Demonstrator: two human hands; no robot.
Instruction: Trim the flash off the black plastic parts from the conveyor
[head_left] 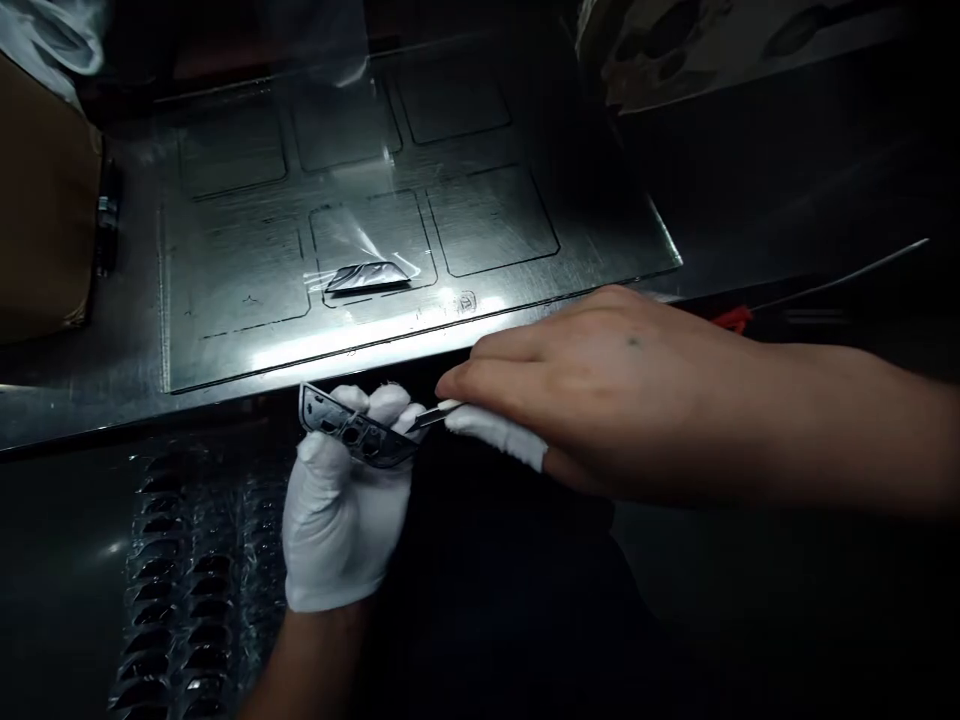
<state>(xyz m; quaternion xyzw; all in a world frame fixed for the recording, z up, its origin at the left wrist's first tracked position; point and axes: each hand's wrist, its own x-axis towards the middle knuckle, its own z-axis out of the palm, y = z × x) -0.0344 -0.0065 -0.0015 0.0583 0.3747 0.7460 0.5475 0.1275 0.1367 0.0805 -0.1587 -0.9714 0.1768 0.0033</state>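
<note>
My left hand (pixel 341 520), in a white glove, holds a dark plastic part (pixel 360 430) between thumb and fingers just below the table's front edge. The part is long and curved, with holes and raised details facing up. From the right comes my right hand (pixel 592 390), bare on its back, with a white cover on one digit. Its fingers pinch a small knife (pixel 429 416) with a pale handle. The blade's tip touches or nearly touches the part's right end; I cannot tell which. Most of the handle is hidden by my fingers.
On the metal table lies a clear sheet (pixel 225 345) over outlined rectangles, bearing a dark piece in clear film (pixel 369 278). A cardboard box (pixel 45 200) stands left, beside a dark pen (pixel 107 215). Clear trays (pixel 184 600) with several black parts sit lower left.
</note>
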